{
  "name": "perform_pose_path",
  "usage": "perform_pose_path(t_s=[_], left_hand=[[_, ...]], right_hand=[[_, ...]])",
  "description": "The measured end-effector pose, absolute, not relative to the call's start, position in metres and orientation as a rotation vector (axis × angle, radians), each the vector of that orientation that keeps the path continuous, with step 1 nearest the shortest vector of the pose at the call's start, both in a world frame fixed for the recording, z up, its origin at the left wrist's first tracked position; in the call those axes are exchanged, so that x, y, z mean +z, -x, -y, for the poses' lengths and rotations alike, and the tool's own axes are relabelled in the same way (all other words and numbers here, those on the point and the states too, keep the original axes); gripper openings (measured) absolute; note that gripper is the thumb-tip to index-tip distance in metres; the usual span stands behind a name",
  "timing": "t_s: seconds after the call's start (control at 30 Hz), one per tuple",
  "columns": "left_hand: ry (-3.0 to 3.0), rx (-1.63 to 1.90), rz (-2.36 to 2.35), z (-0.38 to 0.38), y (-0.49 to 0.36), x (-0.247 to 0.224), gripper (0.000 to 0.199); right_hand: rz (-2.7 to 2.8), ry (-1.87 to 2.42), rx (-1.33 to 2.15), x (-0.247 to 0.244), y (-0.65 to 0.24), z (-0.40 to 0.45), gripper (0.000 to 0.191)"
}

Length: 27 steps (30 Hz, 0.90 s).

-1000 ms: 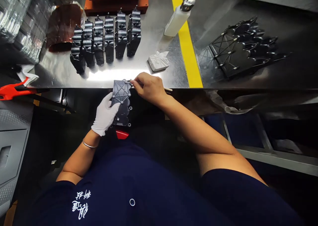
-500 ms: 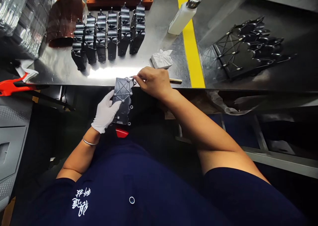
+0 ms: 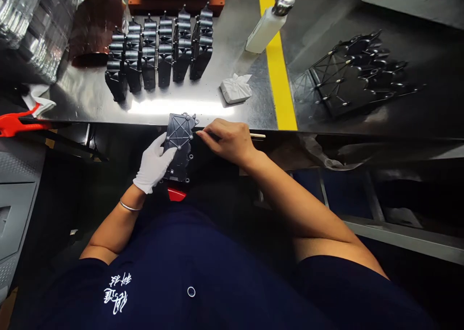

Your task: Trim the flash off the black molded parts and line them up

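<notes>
My left hand (image 3: 151, 165), in a white glove, is closed around a black molded cover (image 3: 180, 132) with crossed ribs and small screw-hole lugs. Its thumb lies across the face of the part. My bare right hand (image 3: 230, 139) is pinched on a slim tool (image 3: 258, 136); a pale handle end sticks out behind the hand, and a thin tip points at the cover's right edge, beside a lug. Whether the tip touches the cover I cannot tell. The rest of the tool is hidden by my fingers.
Several similar black parts (image 3: 165, 54) stand in a row on the metal bench (image 3: 87, 95). A folded white cloth (image 3: 235, 88), a white bottle (image 3: 261, 30) and a yellow stripe (image 3: 281, 78) are to the right. Further right stand more black parts (image 3: 348, 74). A red-handled tool (image 3: 20, 124) is at the left edge.
My right hand has moved down along the cover's right edge, from the top corner to below the upper lug, tool still pinched. My left hand and the cover have hardly moved.
</notes>
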<state>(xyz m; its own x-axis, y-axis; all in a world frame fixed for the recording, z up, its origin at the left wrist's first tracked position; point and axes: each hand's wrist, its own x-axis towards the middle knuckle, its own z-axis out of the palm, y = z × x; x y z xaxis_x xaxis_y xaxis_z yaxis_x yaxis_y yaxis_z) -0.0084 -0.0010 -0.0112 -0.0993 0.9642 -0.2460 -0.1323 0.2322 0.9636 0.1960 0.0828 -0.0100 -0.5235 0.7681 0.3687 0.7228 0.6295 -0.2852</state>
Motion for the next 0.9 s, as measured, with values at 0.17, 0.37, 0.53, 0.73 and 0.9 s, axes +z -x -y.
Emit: perform_pose_path(t_s=[0.17, 0.37, 0.53, 0.73, 0.9], left_hand=[[-0.893, 1.154, -1.332, 0.001, 0.009, -0.013, 0.06], [-0.9, 1.16, -1.329, 0.0, 0.009, -0.015, 0.06], [-0.909, 1.14, -1.329, 0.0, 0.01, -0.013, 0.06], [-0.928, 1.148, -1.335, 0.0, 0.01, -0.017, 0.06], [-0.917, 1.15, -1.336, -0.001, 0.011, -0.02, 0.061]], right_hand=[[2.46, 1.144, 0.089, -0.002, -0.194, -0.087, 0.036], [2.516, 1.094, 0.082, 0.004, -0.196, -0.093, 0.035], [2.532, 1.105, 0.068, 0.005, -0.197, -0.094, 0.036], [2.475, 1.157, 0.079, 0.002, -0.196, -0.093, 0.036], [2.356, 1.172, 0.231, -0.009, -0.198, -0.09, 0.033]])
